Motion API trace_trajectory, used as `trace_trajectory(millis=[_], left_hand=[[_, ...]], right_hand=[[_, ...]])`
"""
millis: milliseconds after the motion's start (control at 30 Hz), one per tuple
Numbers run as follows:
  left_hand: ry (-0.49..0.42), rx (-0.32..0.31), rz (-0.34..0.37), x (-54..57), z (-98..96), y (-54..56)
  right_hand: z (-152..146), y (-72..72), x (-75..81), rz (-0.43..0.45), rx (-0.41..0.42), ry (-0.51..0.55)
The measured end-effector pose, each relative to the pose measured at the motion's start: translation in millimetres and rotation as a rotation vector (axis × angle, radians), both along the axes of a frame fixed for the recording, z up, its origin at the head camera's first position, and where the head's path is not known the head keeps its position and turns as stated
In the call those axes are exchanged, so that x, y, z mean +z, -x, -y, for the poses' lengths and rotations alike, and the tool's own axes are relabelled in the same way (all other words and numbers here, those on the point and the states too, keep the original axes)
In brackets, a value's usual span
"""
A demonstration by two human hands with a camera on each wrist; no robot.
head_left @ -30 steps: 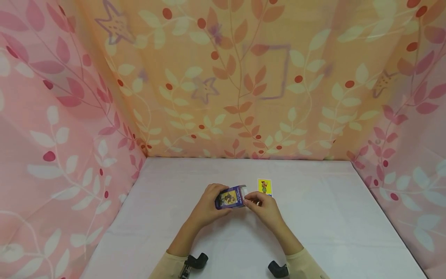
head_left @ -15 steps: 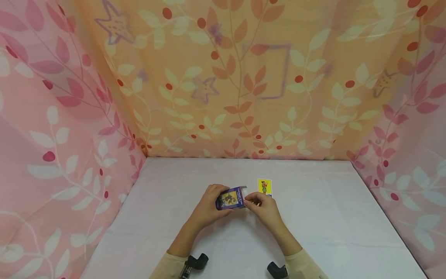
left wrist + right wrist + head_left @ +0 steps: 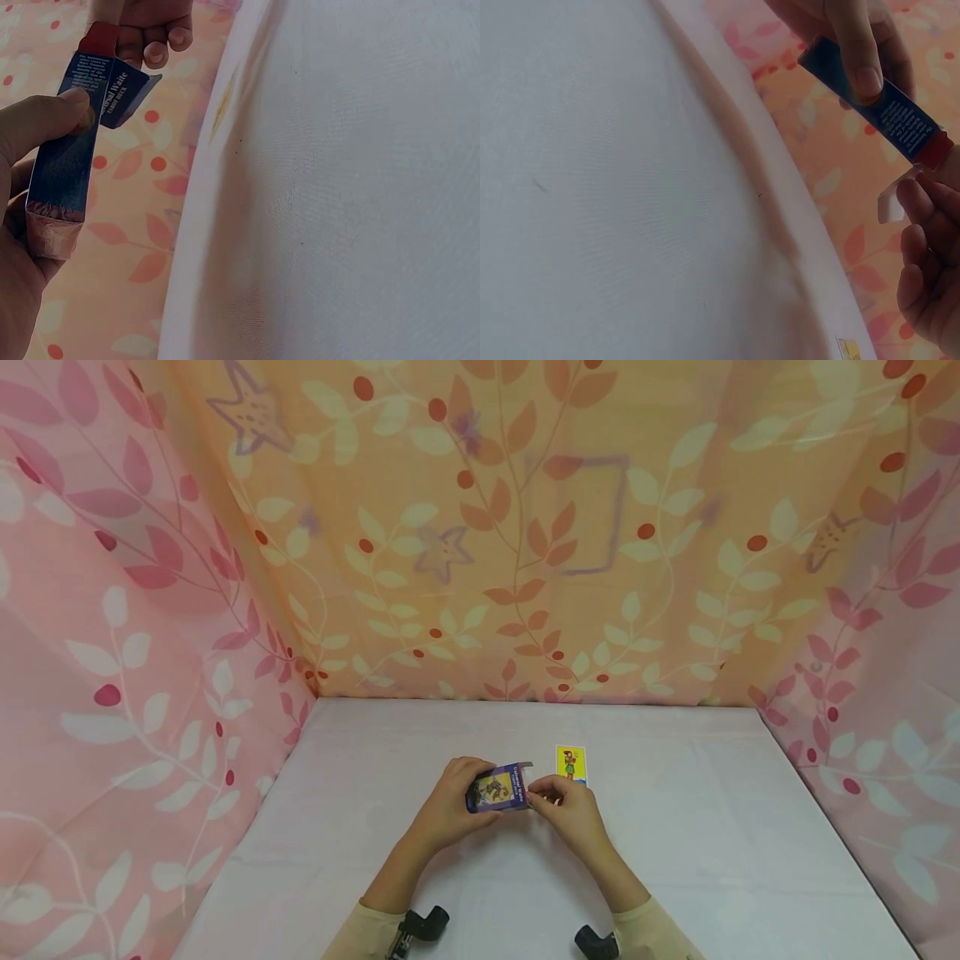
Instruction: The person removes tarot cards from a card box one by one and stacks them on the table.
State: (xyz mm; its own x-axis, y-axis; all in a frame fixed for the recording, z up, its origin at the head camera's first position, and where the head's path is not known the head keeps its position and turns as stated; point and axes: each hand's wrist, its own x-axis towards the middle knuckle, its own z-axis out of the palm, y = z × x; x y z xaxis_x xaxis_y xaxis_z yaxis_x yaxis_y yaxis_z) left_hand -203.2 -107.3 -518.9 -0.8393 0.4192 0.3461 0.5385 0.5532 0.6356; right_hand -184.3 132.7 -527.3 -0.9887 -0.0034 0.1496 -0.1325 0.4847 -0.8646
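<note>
In the head view, my left hand [image 3: 448,802] grips a dark blue tarot card box [image 3: 497,788] above the white table. Its thumb presses the box's narrow side in the left wrist view, and the lid flap [image 3: 127,96], printed with tarot deck lettering, stands out from the raised end. A small red side flap [image 3: 99,37] sticks up there. My right hand [image 3: 573,810] pinches at this end with thumb and index finger, right at the red flap, its other fingers loosely curled. Part of a yellow picture card [image 3: 570,762] shows beyond the right hand, which covers its lower edge.
A white cloth covers the table [image 3: 375,752]. Patterned curtains hang behind it [image 3: 420,610] and along both sides. Dark wrist mounts [image 3: 427,923] sit by both sleeves.
The white patch seen at the box's end a second ago has shrunk. Box and both hands have shifted only slightly; the picture card lies where it was.
</note>
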Motion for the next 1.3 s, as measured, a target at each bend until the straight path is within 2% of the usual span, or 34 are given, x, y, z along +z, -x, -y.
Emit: trace_trajectory(millis=[600, 867, 1300], left_hand=[[-0.007, 0.011, -0.004, -3.5, 0.7, 1.2], [0.004, 0.013, -0.015, -3.4, 1.4, 1.4], [-0.005, 0.004, -0.002, -3.3, -0.3, 2.3]], right_hand=[[0.7, 0.1, 2.4, 0.001, 0.000, -0.044], [0.1, -0.6, 5.7, 0.024, -0.018, -0.023], [-2.4, -3.0, 12.8, 0.005, -0.042, 0.002]])
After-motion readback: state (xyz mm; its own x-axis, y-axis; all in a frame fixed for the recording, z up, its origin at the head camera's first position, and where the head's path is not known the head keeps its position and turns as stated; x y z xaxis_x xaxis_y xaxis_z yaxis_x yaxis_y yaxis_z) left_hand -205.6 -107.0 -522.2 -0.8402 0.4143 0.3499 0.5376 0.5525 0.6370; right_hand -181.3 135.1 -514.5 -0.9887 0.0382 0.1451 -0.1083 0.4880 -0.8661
